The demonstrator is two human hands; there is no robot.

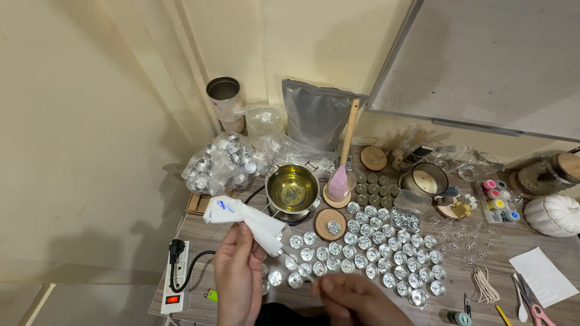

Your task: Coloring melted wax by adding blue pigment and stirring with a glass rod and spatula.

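Note:
My left hand (239, 274) holds a white glue gun (244, 218) tilted with its nozzle pointing down and to the right, over several small metal tealight cups (362, 250) laid out in rows on the wooden table (531, 241). My right hand (356, 299) is low at the front, fingers bent beside the nearest cups; whether it holds anything I cannot tell. A steel pot of yellow melted wax (293, 190) sits just behind the glue gun.
A white power strip (175, 278) with a black plug lies at the table's left edge. Behind are a bag of cups (220, 163), a grey pouch (315, 115), a pink spatula in a glass (341, 175), a metal can (225, 99), dye pots (498, 199), a white pumpkin (553, 214).

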